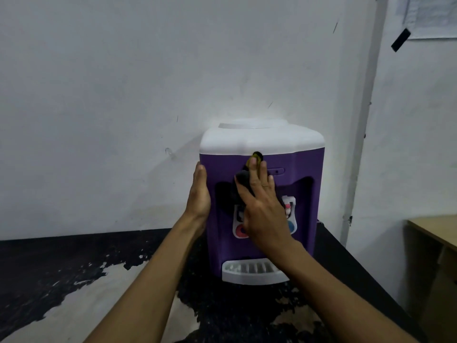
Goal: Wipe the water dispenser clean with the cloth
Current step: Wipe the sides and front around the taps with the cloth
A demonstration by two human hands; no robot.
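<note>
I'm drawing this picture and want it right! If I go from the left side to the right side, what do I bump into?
left hand → right hand → grey wall pipe → wooden desk. The cloth and dispenser overlap the hands, so I left them out.

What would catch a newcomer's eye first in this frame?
A purple plastic water dispenser with a white top stands mid-frame on a worn black tabletop, against a white wall. The right hand presses a dark cloth flat on its front panel above the taps. The left hand rests flat against its left side.
</note>
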